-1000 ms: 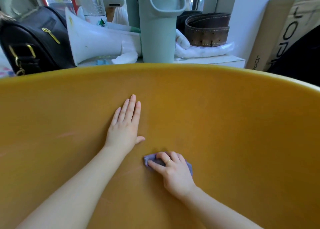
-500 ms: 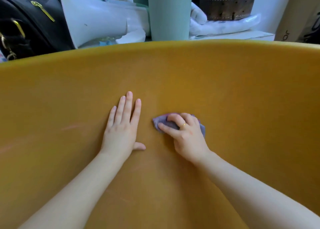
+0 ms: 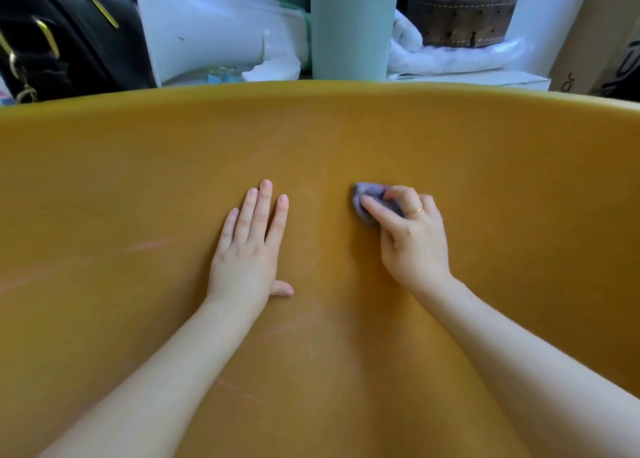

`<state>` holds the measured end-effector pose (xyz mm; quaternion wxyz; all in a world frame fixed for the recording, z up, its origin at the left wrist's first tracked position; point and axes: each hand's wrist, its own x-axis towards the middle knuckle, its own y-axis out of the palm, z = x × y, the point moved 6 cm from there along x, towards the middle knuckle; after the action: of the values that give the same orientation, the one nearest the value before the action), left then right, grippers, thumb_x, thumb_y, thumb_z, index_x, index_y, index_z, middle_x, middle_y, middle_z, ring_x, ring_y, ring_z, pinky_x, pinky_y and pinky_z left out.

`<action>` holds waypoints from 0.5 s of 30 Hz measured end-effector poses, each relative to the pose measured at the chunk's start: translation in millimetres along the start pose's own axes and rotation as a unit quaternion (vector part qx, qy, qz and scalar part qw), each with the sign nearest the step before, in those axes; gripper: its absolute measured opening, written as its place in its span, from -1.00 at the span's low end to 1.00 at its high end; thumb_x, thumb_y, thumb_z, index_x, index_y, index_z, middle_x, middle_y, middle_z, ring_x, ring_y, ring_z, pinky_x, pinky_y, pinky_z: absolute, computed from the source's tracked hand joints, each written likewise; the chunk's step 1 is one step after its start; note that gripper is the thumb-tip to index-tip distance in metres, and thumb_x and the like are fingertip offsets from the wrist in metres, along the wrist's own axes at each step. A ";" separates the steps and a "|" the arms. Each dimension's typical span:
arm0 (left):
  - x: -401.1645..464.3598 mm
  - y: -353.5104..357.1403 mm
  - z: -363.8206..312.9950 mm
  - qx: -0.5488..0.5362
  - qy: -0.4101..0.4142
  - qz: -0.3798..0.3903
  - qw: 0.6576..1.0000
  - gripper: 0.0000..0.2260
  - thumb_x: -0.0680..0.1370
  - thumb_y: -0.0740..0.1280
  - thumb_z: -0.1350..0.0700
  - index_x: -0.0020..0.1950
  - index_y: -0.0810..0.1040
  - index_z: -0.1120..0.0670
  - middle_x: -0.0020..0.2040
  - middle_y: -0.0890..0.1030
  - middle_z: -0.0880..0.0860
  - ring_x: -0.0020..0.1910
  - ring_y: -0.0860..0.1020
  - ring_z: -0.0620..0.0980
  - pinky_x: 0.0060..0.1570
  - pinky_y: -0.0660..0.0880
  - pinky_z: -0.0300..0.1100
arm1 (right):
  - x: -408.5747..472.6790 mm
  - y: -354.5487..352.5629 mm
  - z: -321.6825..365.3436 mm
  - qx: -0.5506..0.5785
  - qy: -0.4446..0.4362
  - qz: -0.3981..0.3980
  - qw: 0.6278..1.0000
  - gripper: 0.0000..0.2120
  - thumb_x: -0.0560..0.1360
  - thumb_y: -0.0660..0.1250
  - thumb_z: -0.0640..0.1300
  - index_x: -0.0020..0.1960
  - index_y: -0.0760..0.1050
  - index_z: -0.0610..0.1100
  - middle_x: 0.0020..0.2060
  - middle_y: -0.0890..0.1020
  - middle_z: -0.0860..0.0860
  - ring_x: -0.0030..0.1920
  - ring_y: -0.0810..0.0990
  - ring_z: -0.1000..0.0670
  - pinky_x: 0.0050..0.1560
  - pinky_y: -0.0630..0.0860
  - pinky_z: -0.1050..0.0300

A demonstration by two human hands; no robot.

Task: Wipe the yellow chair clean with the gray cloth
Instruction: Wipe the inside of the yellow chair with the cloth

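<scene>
On the yellow chair (image 3: 485, 152), the right hand (image 3: 412, 243) grips the gray cloth (image 3: 370, 198).

Single head-worn wide-angle view, close in, facing forward and down over both forearms onto the curved yellow chair (image 3: 485, 152) that fills most of frame, its rim arcing across the top, shelf clutter just behind; no second view to overlap.

The left hand (image 3: 247, 249) lies flat on the yellow chair (image 3: 485, 180) — the right hand (image 3: 412, 239) presses the gray cloth (image 3: 369, 196) just right of it.
</scene>
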<state>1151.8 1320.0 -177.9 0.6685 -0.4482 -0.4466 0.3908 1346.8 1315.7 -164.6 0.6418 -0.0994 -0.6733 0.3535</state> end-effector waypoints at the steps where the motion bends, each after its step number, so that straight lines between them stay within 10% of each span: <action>1: -1.5 -1.9 0.2 -0.007 -0.001 -0.011 1.000 0.20 0.21 0.45 -0.28 0.36 -0.45 0.08 0.33 -0.51 0.10 0.37 -0.39 -0.01 0.37 -0.29 -0.10 | -25.6 8.0 13.5 0.017 -0.017 0.056 0.998 -0.59 0.35 0.17 -0.29 0.10 0.59 -0.04 -0.01 0.57 -0.14 -0.26 0.47 -0.18 -0.26 0.48 0.03; 8: -8.5 -13.6 -6.4 -0.028 -0.029 0.043 0.998 0.06 0.37 0.39 -0.21 0.49 -0.37 0.05 0.48 -0.42 0.12 0.50 -0.30 0.07 0.47 -0.16 -0.09 | -136.1 -7.4 67.1 0.034 -0.105 0.277 0.954 -0.57 0.29 0.05 -0.13 -0.04 0.59 0.17 -0.26 0.55 0.06 -0.42 0.42 -0.01 -0.46 0.34 0.23; 15: -67.8 -6.7 -16.3 -0.007 0.041 0.035 0.999 0.19 -0.14 0.48 -0.39 0.36 0.40 0.23 0.41 0.32 0.29 0.35 0.41 0.19 0.24 0.38 0.07 | -64.0 -18.3 1.1 -0.092 -0.047 0.130 0.986 -0.49 0.27 0.00 -0.23 -0.05 0.65 0.05 -0.07 0.64 -0.05 -0.15 0.41 -0.11 -0.27 0.44 0.10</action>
<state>1148.0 1251.4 -191.5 0.6688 -0.4837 -0.4057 0.3927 1361.7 1264.3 -204.2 0.5462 -0.2281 -0.7136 0.3747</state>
